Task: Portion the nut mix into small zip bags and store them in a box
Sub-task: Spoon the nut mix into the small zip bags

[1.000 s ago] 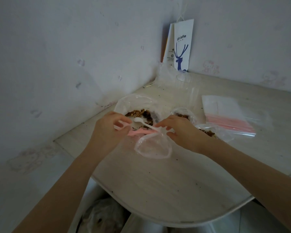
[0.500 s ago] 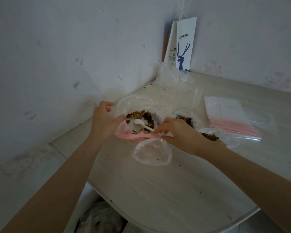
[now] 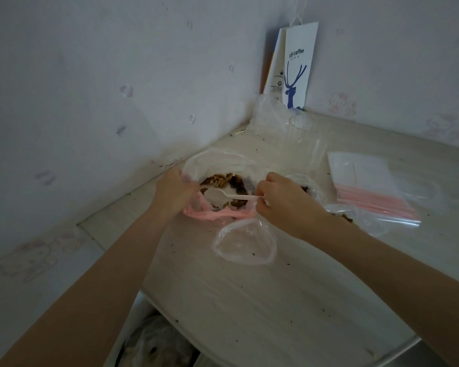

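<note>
A small clear zip bag (image 3: 245, 242) with a pink seal strip (image 3: 217, 215) lies open on the pale table (image 3: 289, 300). My left hand (image 3: 174, 193) grips the left end of its mouth and the rim of the large clear bag (image 3: 212, 161) of brown nut mix (image 3: 223, 180). My right hand (image 3: 284, 201) pinches the right end of the mouth and the handle of a white plastic spoon (image 3: 223, 196), whose bowl lies over the nut mix. The small bag looks empty.
A stack of unused zip bags (image 3: 374, 186) lies at the right. Two filled small bags (image 3: 347, 217) sit behind my right hand. A clear plastic cup (image 3: 304, 144) and a white coffee paper bag (image 3: 296, 72) stand in the corner. Walls close off left and back.
My left hand has moved up and back to the big bag's rim, pulling the pink mouth wider. My right hand has shifted slightly back with the spoon.
</note>
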